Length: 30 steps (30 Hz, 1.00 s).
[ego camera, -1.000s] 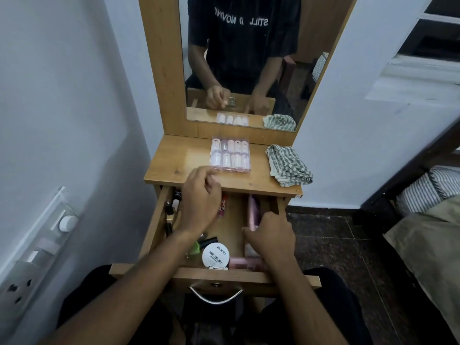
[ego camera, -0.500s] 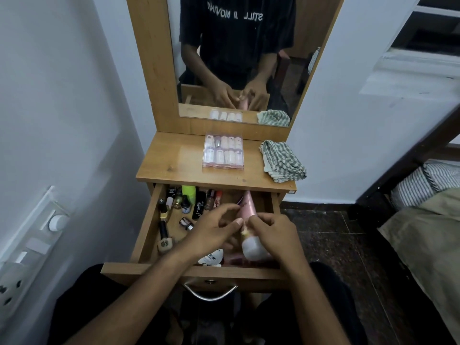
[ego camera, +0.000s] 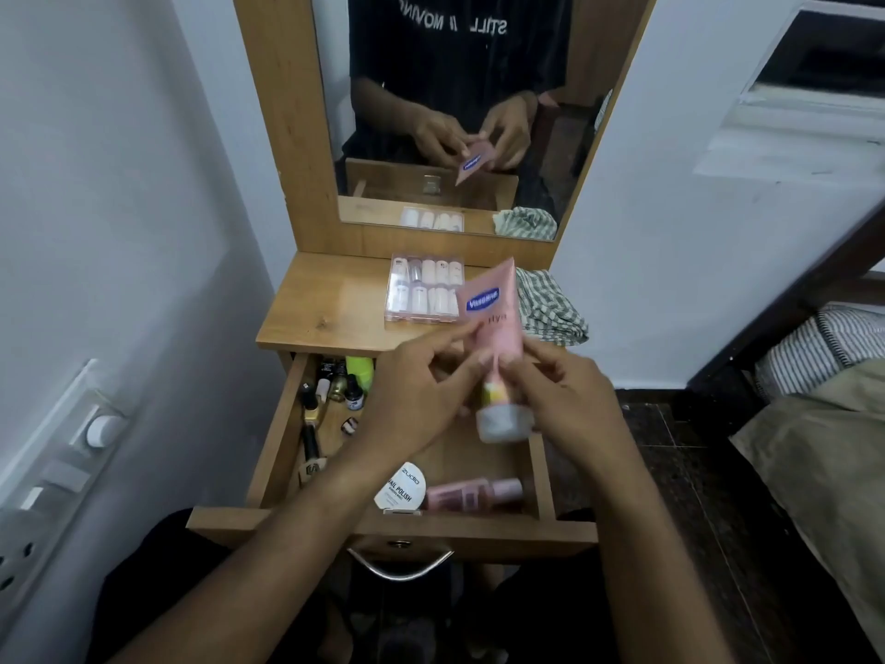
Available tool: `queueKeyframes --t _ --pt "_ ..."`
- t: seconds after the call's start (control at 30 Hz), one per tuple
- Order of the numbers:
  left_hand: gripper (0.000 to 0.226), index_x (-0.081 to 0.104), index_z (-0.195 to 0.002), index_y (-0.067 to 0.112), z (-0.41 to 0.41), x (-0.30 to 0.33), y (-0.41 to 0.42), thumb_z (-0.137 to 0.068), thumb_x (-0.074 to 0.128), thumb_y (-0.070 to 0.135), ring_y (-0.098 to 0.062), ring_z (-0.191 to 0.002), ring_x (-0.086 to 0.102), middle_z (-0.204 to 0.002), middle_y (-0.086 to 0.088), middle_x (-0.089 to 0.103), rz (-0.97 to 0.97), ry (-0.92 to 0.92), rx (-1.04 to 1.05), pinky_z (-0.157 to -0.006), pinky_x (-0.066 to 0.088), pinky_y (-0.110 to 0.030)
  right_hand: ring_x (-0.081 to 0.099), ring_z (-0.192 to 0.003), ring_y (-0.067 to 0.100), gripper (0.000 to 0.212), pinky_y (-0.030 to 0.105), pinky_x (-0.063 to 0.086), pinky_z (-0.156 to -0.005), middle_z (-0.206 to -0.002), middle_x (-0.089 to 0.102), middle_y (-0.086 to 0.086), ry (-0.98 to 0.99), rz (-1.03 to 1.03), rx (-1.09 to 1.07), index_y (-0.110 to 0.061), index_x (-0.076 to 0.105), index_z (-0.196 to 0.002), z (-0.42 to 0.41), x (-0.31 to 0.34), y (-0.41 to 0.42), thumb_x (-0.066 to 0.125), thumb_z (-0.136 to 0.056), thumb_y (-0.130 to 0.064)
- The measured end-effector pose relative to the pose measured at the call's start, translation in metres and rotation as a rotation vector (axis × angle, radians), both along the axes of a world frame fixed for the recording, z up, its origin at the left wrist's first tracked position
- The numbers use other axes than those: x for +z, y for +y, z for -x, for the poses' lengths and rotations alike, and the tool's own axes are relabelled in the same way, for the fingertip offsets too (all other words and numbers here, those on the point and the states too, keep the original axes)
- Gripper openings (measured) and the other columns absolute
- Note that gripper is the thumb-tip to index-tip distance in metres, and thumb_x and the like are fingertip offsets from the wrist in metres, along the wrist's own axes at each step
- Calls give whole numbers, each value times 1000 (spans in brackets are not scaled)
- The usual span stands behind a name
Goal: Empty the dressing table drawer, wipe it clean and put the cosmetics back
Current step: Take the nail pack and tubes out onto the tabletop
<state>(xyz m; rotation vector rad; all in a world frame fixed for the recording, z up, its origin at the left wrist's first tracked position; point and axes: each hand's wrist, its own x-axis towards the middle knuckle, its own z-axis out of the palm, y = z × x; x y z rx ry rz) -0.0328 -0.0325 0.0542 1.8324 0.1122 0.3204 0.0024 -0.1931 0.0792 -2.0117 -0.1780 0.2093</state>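
Observation:
Both hands hold a pink Vaseline tube (ego camera: pixel 495 323) above the open wooden drawer (ego camera: pixel 282 438), cap end down. My left hand (ego camera: pixel 421 390) pinches its lower left side and my right hand (ego camera: pixel 570 390) grips it from the right. In the drawer lie several nail polish bottles (ego camera: pixel 340 381) at the back left, a round white nail polish remover tub (ego camera: pixel 400 486) and a pink bottle (ego camera: pixel 471 493) at the front. A clear box of fake nails (ego camera: pixel 424 294) sits on the table top (ego camera: pixel 316 313).
A folded green striped cloth (ego camera: pixel 550 309) lies on the table top's right side. The mirror (ego camera: pixel 455 107) stands behind. A white wall with a switch panel (ego camera: pixel 62 452) is on the left. A bed (ego camera: pixel 823 414) stands on the right. The drawer's metal handle (ego camera: pixel 400 565) faces me.
Both hands have lifted the pink tube out of the drawer's right side and raised it above the drawer, toward the table top.

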Motion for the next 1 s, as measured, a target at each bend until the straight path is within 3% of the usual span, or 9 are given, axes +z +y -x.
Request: queueKeyframes --t 0.07,0.13,0.2,0.27,0.33,0.53,0.7,0.83,1.0 --pt "40 66 -132 18 -25 4 1 -93 70 29 4 -69 69 -94 7 72 -118 -76 64 -55 53 -11 70 -89 6 38 36 60 -79 -105 76 -10 -148 98 -68 -38 64 -129 -22 -2 12 60 -94 -51" --pt "39 66 -131 14 -52 6 3 -96 67 29 3 -77 68 -104 1 74 -192 -120 85 -59 50 -6 68 -93 7 43 23 56 -77 -117 73 -6 -274 166 -138 -31 61 -134 -44 -3 24 60 -95 -50" --pt "38 67 -132 13 -78 5 7 -97 65 29 -4 -91 68 -115 -1 74 -268 -112 84 -67 53 -8 69 -99 12 47 11 45 -69 -124 71 -3 -345 195 -188 -24 62 -134 -64 -6 32 63 -94 -49" --pt "35 69 -128 14 -99 2 9 -96 65 26 -11 -95 69 -115 -3 75 -347 -68 103 -77 57 -20 70 -99 14 45 8 39 -65 -123 71 -2 -364 218 -198 -21 64 -131 -78 -10 39 66 -93 -47" --pt "29 74 -120 14 -114 -3 10 -93 67 23 -14 -91 70 -108 -2 76 -392 -42 136 -82 58 -32 70 -98 15 42 12 40 -67 -119 73 -2 -383 262 -202 -22 67 -128 -90 -15 42 66 -93 -45" --pt "27 76 -115 16 -124 -10 8 -92 66 25 -17 -89 70 -102 -4 77 -418 -31 181 -82 57 -33 70 -92 15 39 20 46 -72 -110 75 -2 -412 365 -217 -23 71 -123 -106 -21 41 64 -94 -46" --pt "25 77 -111 13 -118 -22 4 -92 63 20 -20 -104 66 -110 -6 75 -505 -63 216 -87 45 -24 70 -80 15 27 23 49 -67 -94 77 0 -458 397 -204 -21 77 -107 -110 -29 46 67 -90 -38" --pt "23 78 -107 14 -115 -21 4 -92 63 19 -18 -101 66 -107 -5 76 -492 -80 219 -83 42 -21 70 -82 16 27 33 58 -72 -95 76 0 -481 432 -240 -20 76 -105 -113 -33 52 66 -91 -40" --pt "24 77 -111 16 -110 -22 1 -93 61 20 -15 -101 66 -111 -3 75 -493 -116 229 -78 36 -5 70 -87 18 30 29 55 -72 -99 75 2 -477 555 -218 -18 75 -109 -117 -31 54 59 -96 -40"
